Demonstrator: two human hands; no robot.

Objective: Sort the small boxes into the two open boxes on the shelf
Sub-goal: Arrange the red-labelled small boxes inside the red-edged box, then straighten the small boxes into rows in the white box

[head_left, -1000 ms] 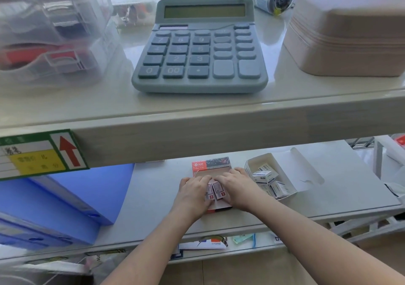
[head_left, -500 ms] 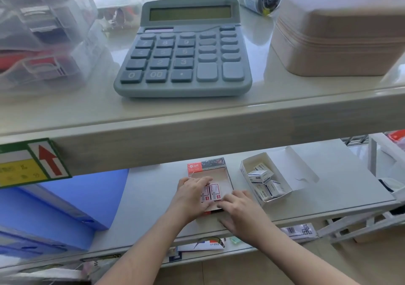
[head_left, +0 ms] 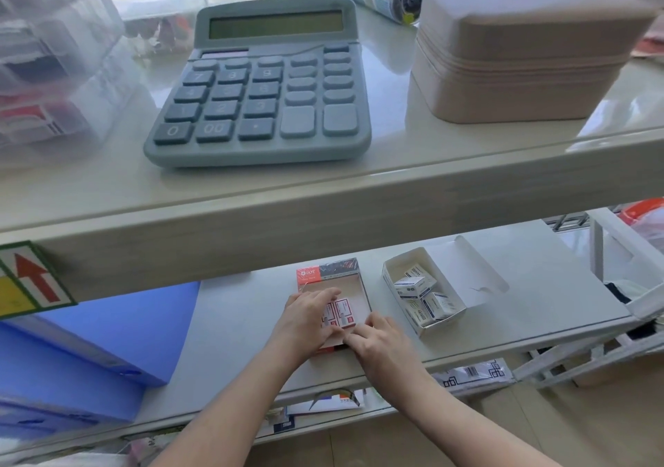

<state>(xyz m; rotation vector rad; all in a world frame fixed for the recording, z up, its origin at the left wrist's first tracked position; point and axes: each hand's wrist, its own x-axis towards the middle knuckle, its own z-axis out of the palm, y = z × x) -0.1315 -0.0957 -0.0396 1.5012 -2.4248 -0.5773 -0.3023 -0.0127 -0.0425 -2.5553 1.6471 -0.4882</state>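
Note:
On the lower shelf lies an open red-trimmed box (head_left: 354, 281) with small red-and-white boxes (head_left: 344, 311) lying flat inside it. My left hand (head_left: 305, 317) rests palm down over the left part of this box, fingers touching the small boxes. My right hand (head_left: 382, 341) sits at the box's near right corner, fingertips on its front edge. To the right stands an open white box (head_left: 395, 265) holding several small blue-and-white boxes (head_left: 416, 285), its lid flap spread out to the right.
The upper shelf edge (head_left: 323, 211) overhangs the lower shelf. A grey calculator (head_left: 266, 86) and a beige case (head_left: 517, 50) stand on top. Blue folders (head_left: 107, 330) lie at the left of the lower shelf. Papers (head_left: 470, 375) stick out under the shelf.
My right hand has drawn back from over the red-trimmed box to its near right corner. My left hand stays on the small boxes. The view has shifted a little.

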